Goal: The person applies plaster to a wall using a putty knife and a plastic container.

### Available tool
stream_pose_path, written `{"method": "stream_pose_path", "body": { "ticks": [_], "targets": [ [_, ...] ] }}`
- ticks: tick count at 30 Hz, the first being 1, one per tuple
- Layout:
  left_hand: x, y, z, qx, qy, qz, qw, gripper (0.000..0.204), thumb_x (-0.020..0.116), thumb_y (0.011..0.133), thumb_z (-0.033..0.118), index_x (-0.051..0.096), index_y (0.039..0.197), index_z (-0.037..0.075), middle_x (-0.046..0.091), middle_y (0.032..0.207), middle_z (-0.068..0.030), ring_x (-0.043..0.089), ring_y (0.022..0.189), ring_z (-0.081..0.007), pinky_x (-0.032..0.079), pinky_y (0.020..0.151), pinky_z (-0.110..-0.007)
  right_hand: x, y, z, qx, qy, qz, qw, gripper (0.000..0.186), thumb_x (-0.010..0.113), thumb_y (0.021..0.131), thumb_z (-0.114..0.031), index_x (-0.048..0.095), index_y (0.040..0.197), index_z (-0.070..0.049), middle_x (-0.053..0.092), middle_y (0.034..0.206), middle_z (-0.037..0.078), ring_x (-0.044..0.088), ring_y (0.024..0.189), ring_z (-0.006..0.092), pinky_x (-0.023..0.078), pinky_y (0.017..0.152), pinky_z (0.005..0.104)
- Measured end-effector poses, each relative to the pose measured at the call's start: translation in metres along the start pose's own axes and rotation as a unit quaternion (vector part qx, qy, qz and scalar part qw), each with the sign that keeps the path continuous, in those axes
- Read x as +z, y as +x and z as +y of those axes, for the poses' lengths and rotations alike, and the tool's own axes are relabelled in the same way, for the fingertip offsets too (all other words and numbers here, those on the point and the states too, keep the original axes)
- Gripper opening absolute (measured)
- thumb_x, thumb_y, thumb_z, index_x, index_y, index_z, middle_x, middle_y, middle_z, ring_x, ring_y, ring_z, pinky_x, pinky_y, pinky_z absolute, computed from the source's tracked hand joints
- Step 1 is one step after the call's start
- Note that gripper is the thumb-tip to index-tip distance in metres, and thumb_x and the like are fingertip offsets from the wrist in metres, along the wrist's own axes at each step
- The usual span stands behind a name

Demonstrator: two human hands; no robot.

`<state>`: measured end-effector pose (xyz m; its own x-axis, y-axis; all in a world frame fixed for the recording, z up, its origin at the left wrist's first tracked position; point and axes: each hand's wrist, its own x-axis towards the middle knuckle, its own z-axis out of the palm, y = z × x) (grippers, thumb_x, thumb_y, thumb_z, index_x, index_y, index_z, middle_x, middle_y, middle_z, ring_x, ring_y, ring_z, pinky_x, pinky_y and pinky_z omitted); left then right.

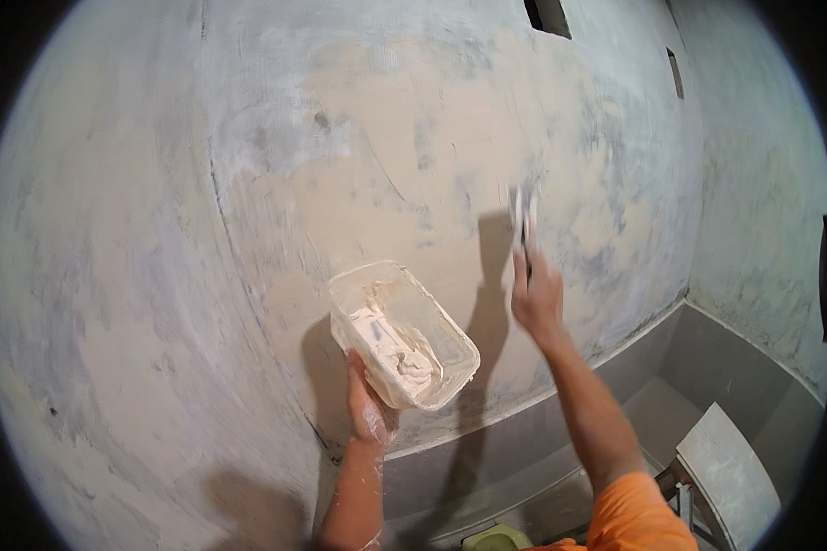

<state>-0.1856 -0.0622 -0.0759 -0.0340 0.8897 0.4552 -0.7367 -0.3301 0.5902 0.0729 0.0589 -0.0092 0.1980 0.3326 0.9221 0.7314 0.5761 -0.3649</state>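
My left hand (pixel 369 409), smeared with white, grips a rectangular translucent plastic tub (pixel 443 338) from below and from its left side. Cream-coloured putty (pixel 406 364) lies inside the tub, and streaks of it cling to the walls. The fingers of my right hand (pixel 538 296) are closed round the handle of a putty knife (pixel 523 209). Its blade, blurred by motion, is up against the wall (pixel 386 184) or very close to it. Patchy beige putty covers much of that wall, with grey showing through.
Along the foot of the wall runs a grey band (pixel 524 422). A pale flat board (pixel 730 477) on a dark frame stands at lower right. Something yellow-green (pixel 497 540) shows at the bottom edge. Near the top, a dark rectangular opening (pixel 549 16) cuts into the wall.
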Motion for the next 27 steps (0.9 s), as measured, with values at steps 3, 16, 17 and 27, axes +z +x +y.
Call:
{"method": "stream_pose_path", "body": {
  "ticks": [3, 16, 17, 27],
  "targets": [
    [0.000, -0.004, -0.001, -0.003, 0.011, 0.032, 0.999, 0.073, 0.039, 0.107, 0.057, 0.031, 0.158, 0.007, 0.047, 0.153, -0.0131, 0.050, 0.137, -0.0283, 0.043, 0.114, -0.043, -0.013, 0.095, -0.047, -0.015, -0.063, 0.009, 0.998, 0.050, 0.048, 0.106, -0.036, 0.045, 0.153, -0.020, 0.065, 0.072, 0.025, 0.064, 0.066, 0.0444, 0.049, 0.061, 0.0536],
    [0.000, -0.004, -0.005, 0.002, 0.015, 0.042, 0.999, 0.078, 0.039, 0.106, 0.061, 0.028, 0.159, 0.006, 0.043, 0.156, -0.0131, 0.046, 0.141, -0.0284, 0.039, 0.116, -0.042, 0.017, -0.146, 0.029, -0.019, -0.142, -0.156, 0.977, 0.044, 0.060, 0.099, -0.022, 0.055, 0.140, -0.008, 0.066, 0.077, 0.019, 0.064, 0.063, 0.0412, 0.048, 0.055, 0.0523],
    [0.000, -0.001, -0.005, -0.003, 0.017, 0.036, 0.999, 0.078, 0.039, 0.106, 0.061, 0.028, 0.160, 0.006, 0.042, 0.157, -0.0129, 0.045, 0.142, -0.0284, 0.037, 0.117, -0.042, 0.010, -0.156, 0.027, -0.004, -0.139, -0.175, 0.975, 0.031, 0.059, 0.101, -0.023, 0.063, 0.127, -0.006, 0.067, 0.078, 0.020, 0.064, 0.063, 0.0415, 0.048, 0.056, 0.0530],
    [-0.005, -0.001, -0.002, 0.009, -0.038, 0.003, 0.999, 0.074, 0.039, 0.106, 0.059, 0.029, 0.159, 0.007, 0.044, 0.155, -0.0116, 0.048, 0.139, -0.0295, 0.041, 0.116, -0.044, -0.013, 0.106, -0.097, -0.059, -0.101, -0.001, 0.993, 0.047, 0.048, 0.106, -0.034, 0.048, 0.150, -0.018, 0.064, 0.066, 0.021, 0.063, 0.060, 0.0437, 0.047, 0.056, 0.0554]
  ]
}}
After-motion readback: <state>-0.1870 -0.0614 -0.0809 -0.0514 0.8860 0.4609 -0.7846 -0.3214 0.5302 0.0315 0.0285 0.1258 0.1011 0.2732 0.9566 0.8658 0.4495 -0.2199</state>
